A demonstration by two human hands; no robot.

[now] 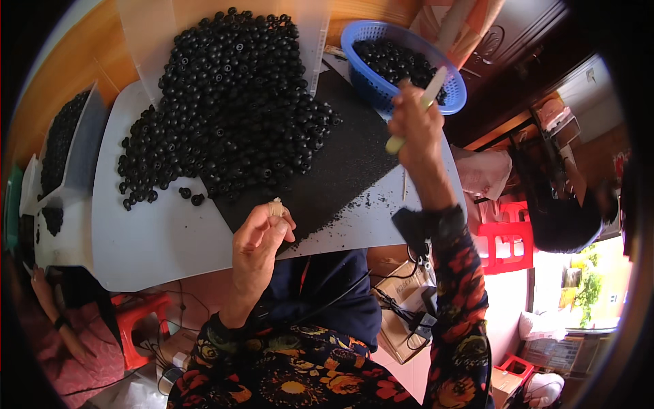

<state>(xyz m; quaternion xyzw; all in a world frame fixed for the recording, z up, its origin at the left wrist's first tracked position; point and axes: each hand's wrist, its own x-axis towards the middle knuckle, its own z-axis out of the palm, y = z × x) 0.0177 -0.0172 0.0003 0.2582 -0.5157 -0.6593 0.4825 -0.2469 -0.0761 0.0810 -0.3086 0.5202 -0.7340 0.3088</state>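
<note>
My left hand [259,242] is raised over the near edge of the white board [143,232], fingers pinched on a small pale bead-like piece [276,206]. My right hand [417,126] is lifted higher, closed around a cream-coloured stick tool [417,109] that points up toward the blue basket [455,92]. A large heap of small round black pieces [231,102] covers the far part of the board. A dark mat [340,163] lies under the heap's right side, between my hands.
The blue basket holds more black pieces. A grey tray [65,146] at the left also carries black pieces. Another person's arm [54,313] shows at lower left near a red stool [136,317]. A red stool [507,245] stands on the right.
</note>
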